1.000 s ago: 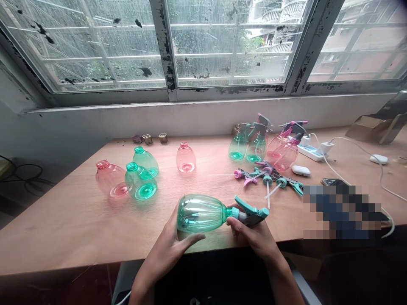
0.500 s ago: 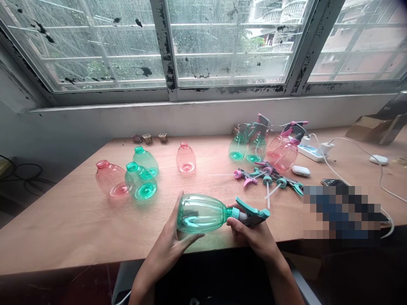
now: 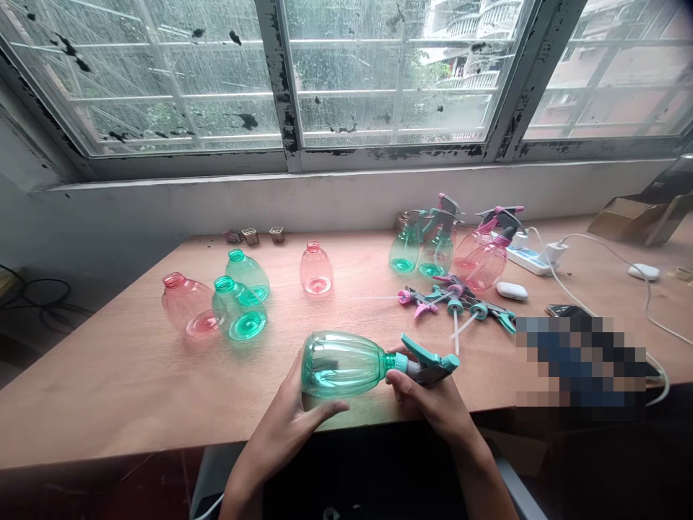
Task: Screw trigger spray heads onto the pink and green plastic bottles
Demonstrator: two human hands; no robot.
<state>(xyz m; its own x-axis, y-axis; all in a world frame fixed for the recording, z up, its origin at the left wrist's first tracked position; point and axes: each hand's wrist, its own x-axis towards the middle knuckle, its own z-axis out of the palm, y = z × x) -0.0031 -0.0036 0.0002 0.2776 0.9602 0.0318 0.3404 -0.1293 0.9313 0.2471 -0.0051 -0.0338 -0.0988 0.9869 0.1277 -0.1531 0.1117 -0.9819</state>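
Green bottle (image 3: 343, 365) lies sideways between left hand (image 3: 295, 412) and right hand (image 3: 427, 397).

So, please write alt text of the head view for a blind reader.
A green spray bottle is held sideways above a wooden table, left hand at its bottom end and right hand at its neck. Beyond are topless green and pink bottles, loose spray heads and assembled spray bottles, near a window.

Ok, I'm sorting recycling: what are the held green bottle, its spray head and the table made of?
Green bottle: probably glossy plastic, see-through with bright streaks. Spray head: likely smooth plastic, opaque teal and grey. Table: apparently wood or veneer, satin, faint grain.
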